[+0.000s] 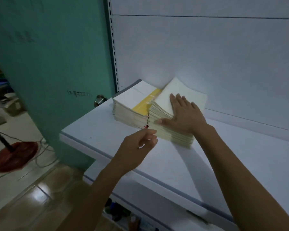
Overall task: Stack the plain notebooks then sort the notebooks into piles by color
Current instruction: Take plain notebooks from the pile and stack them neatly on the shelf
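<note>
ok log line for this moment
right hand: flat on plain notebook stack | left hand: loosely curled by its near corner | yellow-banded notebook stack: alongside

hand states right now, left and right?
Left hand: loosely curled, nothing visibly held.
Right hand: open, pressing flat on cream notebook stack.

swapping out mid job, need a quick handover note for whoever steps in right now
Right hand: flat on top of the plain cream stack, thumb against its near side, pressing rather than gripping.
Left hand: loosely curled, holding nothing, just off that stack's front corner.
Things: the cream stack sits on the white shelf, touching a second stack topped by a white and yellow cover.
Done: plain notebooks look stacked, though the edges are fanned.
Left: square the pile, then sort by color.
</note>
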The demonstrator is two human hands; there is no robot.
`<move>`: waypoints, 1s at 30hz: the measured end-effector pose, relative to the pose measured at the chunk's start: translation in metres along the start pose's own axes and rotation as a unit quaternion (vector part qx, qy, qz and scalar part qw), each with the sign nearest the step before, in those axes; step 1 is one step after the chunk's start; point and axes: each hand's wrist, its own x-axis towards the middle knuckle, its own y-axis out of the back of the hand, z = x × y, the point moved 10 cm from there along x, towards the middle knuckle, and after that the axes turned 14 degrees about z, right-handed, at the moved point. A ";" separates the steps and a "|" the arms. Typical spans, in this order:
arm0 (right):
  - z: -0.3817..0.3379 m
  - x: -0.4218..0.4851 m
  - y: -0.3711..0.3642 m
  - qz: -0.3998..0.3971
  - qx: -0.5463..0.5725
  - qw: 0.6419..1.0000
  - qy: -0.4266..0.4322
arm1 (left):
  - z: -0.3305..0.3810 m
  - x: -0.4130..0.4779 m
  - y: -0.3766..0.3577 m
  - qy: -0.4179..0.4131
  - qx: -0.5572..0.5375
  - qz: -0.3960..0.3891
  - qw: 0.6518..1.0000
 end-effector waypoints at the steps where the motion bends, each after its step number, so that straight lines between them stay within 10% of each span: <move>1: -0.001 -0.002 0.002 0.000 -0.004 1.000 -0.003 | -0.006 0.010 -0.004 0.015 -0.018 -0.010 1.000; 9: -0.041 -0.048 0.019 0.146 -0.082 0.986 0.010 | -0.007 0.062 -0.025 0.165 -0.278 -0.119 0.939; 13: -0.062 -0.067 0.004 0.147 -0.093 0.985 0.018 | 0.000 0.059 -0.030 0.112 -0.237 -0.237 0.935; 22: -0.041 -0.050 0.056 0.323 0.115 0.922 -0.180 | -0.071 0.069 0.027 0.123 -0.291 -0.142 0.938; 30: -0.018 -0.050 0.025 0.148 -0.029 0.958 -0.242 | -0.087 0.073 0.040 0.170 -0.383 -0.109 0.901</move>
